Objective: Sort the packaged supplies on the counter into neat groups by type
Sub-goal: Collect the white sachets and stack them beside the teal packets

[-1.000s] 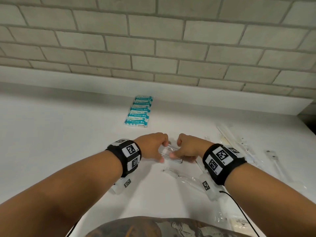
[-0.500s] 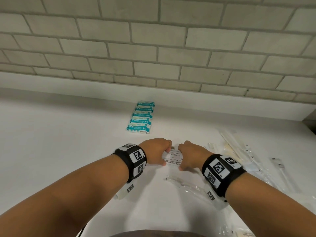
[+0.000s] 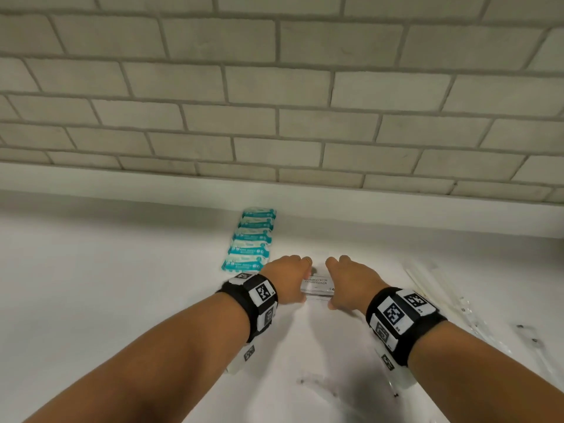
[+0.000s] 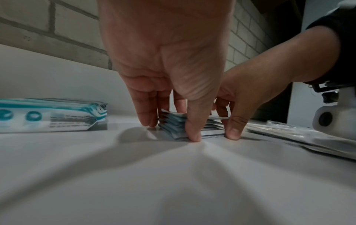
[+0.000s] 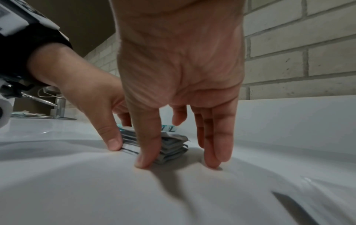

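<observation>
White shampoo sachets (image 3: 317, 285) sit stacked on the counter (image 3: 122, 300) between both hands — left hand (image 3: 288, 277) and right hand (image 3: 351, 280) pinching opposite ends — beside the teal packets (image 3: 250, 242).

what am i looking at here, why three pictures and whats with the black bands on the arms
No machine here: a person sorts supplies on a white counter with bare hands. The black wristbands carry printed markers and small cameras. The big picture comes from a camera on the person's head, looking down at the arms. The other two come from those wrist cameras, looking along each hand at its fingers.

The left hand and right hand squeeze a small stack of shampoo sachets from both sides, thumbs and fingertips touching the counter, squaring the stack. Behind it lies a neat row of teal packets. To the right lie long clear-wrapped items; what is inside is hard to tell.
</observation>
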`<state>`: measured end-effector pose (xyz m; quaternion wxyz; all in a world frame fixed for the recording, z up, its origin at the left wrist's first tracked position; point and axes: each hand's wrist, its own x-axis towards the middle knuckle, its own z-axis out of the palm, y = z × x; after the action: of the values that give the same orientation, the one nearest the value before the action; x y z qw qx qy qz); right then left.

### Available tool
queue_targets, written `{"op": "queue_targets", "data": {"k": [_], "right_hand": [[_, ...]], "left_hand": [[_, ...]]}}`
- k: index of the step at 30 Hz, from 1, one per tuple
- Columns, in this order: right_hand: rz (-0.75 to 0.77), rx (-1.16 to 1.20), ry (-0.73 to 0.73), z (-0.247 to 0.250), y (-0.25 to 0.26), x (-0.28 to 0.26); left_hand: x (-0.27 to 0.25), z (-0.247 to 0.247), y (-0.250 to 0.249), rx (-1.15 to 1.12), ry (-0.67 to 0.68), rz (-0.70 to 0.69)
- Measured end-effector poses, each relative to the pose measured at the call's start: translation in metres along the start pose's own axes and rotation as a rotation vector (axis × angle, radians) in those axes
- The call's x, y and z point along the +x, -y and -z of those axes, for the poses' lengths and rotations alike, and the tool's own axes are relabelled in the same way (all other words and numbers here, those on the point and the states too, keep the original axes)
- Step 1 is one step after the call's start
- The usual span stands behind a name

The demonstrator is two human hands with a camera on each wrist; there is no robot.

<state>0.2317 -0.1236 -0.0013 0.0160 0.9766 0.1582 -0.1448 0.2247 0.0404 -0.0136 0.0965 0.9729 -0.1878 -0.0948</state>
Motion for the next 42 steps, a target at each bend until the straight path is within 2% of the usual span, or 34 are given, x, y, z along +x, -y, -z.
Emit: {"op": "queue_targets", "data": {"k": [7,10,14,19,22,28,32,35,39,42], "right_hand": [[0.029,-0.022,0.019,0.023,-0.015,0.066],[0.015,-0.032,0.041,0.033,-0.020,0.094],[-0.008,-0.029,0.013,0.043,-0.024,0.122],[0.053,0.184,-0.095,0.045,-0.033,0.152],[0.047,0.199,-0.098,0.044,-0.035,0.168],[0.044,0.168,-0.105,0.040,-0.037,0.177],[0.054,0.216,-0.107,0.036,-0.042,0.172],[0.078,0.239,-0.101,0.041,-0.047,0.163],[-0.126,0.269,-0.024,0.047,-0.054,0.159],[-0.146,0.259,0.015,0.049,-0.046,0.154]], "left_hand": [[0.057,0.014,0.023,0.166,-0.048,0.082],[0.082,0.023,0.031,0.211,-0.087,0.163],[0.112,0.034,0.046,0.165,-0.101,0.293],[0.137,0.040,0.056,0.133,-0.150,0.354],[0.148,0.038,0.060,0.127,-0.173,0.371],[0.154,0.037,0.057,0.122,-0.174,0.338],[0.148,0.041,0.066,-0.048,-0.143,0.355],[0.143,0.052,0.075,-0.184,-0.128,0.437],[0.139,0.062,0.080,-0.190,-0.037,0.427],[0.132,0.061,0.073,-0.183,0.013,0.381]]}}
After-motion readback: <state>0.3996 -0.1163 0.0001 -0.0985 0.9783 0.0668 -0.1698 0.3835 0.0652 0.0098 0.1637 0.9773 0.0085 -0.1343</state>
